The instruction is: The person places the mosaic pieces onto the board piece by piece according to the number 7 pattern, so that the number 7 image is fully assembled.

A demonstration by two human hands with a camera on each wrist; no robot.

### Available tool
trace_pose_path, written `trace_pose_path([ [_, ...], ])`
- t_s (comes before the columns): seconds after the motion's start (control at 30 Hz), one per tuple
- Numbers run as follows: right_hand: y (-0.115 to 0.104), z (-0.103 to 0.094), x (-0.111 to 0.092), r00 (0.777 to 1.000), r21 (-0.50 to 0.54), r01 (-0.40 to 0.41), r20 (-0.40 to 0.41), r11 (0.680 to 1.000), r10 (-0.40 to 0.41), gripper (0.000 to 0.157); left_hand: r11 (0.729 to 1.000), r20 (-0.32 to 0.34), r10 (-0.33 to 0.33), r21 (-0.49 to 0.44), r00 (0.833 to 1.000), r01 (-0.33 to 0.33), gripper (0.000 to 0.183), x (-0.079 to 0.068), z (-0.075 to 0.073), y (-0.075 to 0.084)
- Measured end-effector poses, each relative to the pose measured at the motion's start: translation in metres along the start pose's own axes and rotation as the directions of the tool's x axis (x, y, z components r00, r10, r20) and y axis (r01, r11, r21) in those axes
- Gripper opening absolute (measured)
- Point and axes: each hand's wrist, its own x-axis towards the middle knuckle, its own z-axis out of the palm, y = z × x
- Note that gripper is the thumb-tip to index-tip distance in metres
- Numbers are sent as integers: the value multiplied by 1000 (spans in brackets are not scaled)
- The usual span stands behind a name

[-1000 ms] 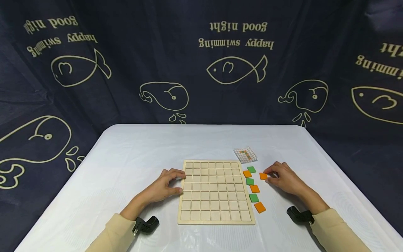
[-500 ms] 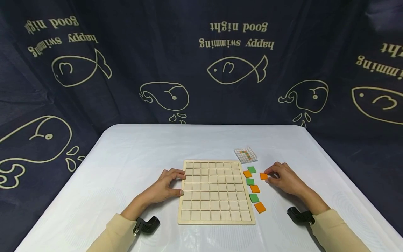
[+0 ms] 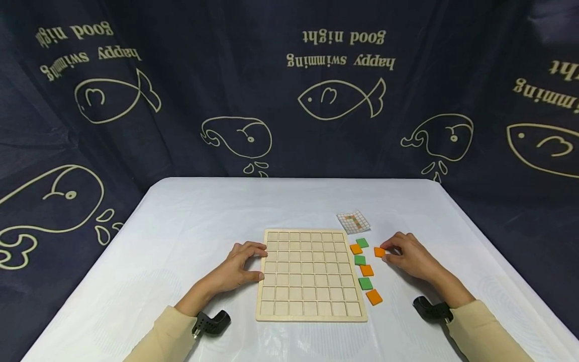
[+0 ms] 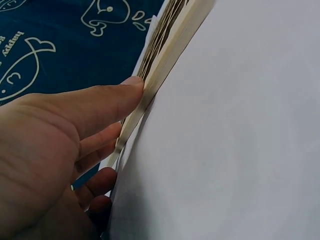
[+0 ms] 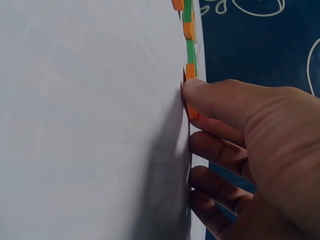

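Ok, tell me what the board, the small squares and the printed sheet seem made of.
Board: probably bare, matte wood; pale tan. Small squares: painted wood or plastic, can't tell; even orange or green. Printed sheet: likely paper or card, dull; thin, with a fine grid.

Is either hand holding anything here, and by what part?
The right hand pinches an orange tile by its right edge, between thumb and finger. The left hand touches the wooden board at its left edge.

navy backdrop [image 3: 289, 151], pale fish [image 3: 341, 100], whales [image 3: 237, 138] and upside-down lettering [image 3: 318, 36], white-covered table [image 3: 217, 206] before it
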Motion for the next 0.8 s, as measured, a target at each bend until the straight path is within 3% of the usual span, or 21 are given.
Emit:
trace_pose_path([
  [0.43,-2,-2,1,1000,17,-30,6,999,29,22,1000,-5,1,10,1000,-1,46,1,0,0],
  [0.8,-12,-6,3,1000,33,-1,-4,999,1,22,1000,0,6,-1,1000,-6,46,1,0,0],
])
